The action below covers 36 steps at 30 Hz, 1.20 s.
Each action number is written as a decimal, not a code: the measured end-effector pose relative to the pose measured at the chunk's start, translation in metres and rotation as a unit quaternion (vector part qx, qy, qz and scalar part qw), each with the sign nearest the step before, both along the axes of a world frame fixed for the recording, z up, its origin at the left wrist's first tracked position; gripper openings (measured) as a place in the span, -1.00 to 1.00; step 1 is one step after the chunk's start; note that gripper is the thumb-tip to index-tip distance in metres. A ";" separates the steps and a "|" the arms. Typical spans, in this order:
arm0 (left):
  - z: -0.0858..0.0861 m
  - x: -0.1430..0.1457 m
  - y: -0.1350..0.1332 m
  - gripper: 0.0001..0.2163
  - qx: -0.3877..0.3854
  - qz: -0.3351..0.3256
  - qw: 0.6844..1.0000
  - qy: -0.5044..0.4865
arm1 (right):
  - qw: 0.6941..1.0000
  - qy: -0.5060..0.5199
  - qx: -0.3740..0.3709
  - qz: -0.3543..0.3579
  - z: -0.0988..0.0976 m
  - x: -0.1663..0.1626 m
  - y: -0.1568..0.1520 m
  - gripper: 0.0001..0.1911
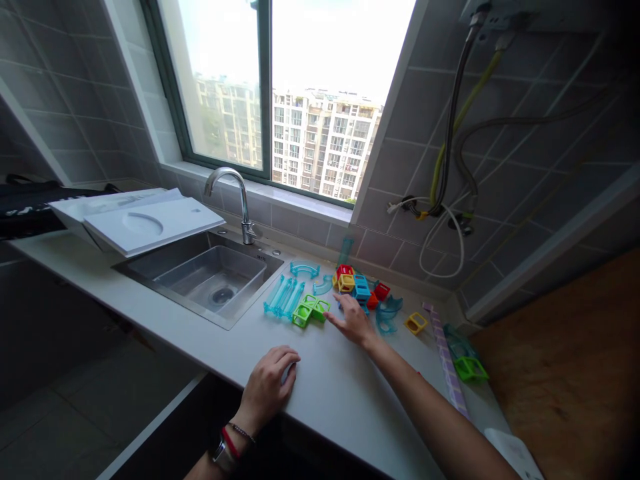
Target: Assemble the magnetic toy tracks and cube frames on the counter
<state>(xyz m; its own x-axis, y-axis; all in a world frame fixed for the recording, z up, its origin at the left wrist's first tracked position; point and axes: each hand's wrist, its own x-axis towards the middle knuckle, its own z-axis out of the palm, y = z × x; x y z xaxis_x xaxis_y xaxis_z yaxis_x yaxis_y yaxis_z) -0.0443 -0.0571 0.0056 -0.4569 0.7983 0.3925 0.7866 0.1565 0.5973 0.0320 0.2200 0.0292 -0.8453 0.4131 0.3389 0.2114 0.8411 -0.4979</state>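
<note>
My right hand (356, 321) reaches over the counter with its fingers apart and nothing held. Its thumb is close beside the green cube frames (310, 309), and whether it touches them I cannot tell. Just beyond its fingertips lies a pile of red, yellow and blue cube frames (346, 280). My left hand (269, 385) rests at the counter's front edge with its fingers curled; what they hold, if anything, is hidden. Translucent blue straight track pieces (285, 297) lie side by side left of the green frames. Curved blue track pieces (305, 269) are behind them.
A steel sink (231, 312) with a faucet (244, 207) is at left, partly covered by a white box (155, 223). On the right are a single yellow cube frame (416, 323), a purple patterned strip (445, 357) and a green frame (470, 369). Hoses hang from the wall.
</note>
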 end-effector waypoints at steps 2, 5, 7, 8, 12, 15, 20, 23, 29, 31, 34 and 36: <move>-0.002 0.000 0.001 -0.81 0.003 0.002 1.000 -0.002 | 0.998 0.005 0.012 -0.053 0.015 0.009 0.023 -0.53; -0.003 -0.001 0.002 -0.81 0.011 0.007 1.000 -0.008 | 0.993 -0.028 0.016 -0.117 0.036 0.012 0.062 -0.56; -0.003 -0.001 0.002 -0.82 0.016 0.008 1.000 -0.011 | 0.992 -0.051 0.017 -0.117 0.045 0.008 0.084 -0.51; -0.003 -0.001 0.001 -0.82 0.019 0.007 1.000 -0.010 | 0.992 -0.061 0.018 -0.109 0.048 0.004 0.092 -0.45; -0.002 -0.001 -0.001 -0.82 0.016 0.007 1.000 0.000 | 0.992 -0.106 0.028 -0.061 0.052 -0.022 0.109 -0.13; -0.003 -0.002 -0.001 -0.82 0.004 0.008 1.000 0.002 | 0.989 -0.141 0.035 -0.030 0.049 -0.046 0.111 0.03; -0.005 -0.002 -0.001 -0.82 0.000 0.006 1.000 0.001 | 0.982 -0.184 0.047 -0.008 0.042 -0.072 0.115 0.13; -0.007 -0.002 -0.001 -0.83 0.000 0.006 1.000 0.003 | 0.983 -0.178 0.054 -0.002 0.041 -0.072 0.118 0.13; -0.009 -0.001 -0.001 -0.83 -0.004 -0.001 1.000 0.008 | 0.991 -0.125 0.053 -0.006 0.051 -0.043 0.131 0.12; -0.009 -0.001 -0.001 -0.82 -0.004 0.000 1.000 0.011 | 0.993 -0.107 0.052 -0.012 0.057 -0.030 0.136 0.11; -0.007 0.000 -0.001 -0.83 0.000 0.004 1.000 0.018 | 0.995 -0.082 0.045 -0.017 0.064 -0.010 0.143 0.10; -0.007 0.000 0.000 -0.83 0.001 0.008 1.000 0.021 | 0.997 -0.063 0.035 -0.019 0.067 0.003 0.145 0.09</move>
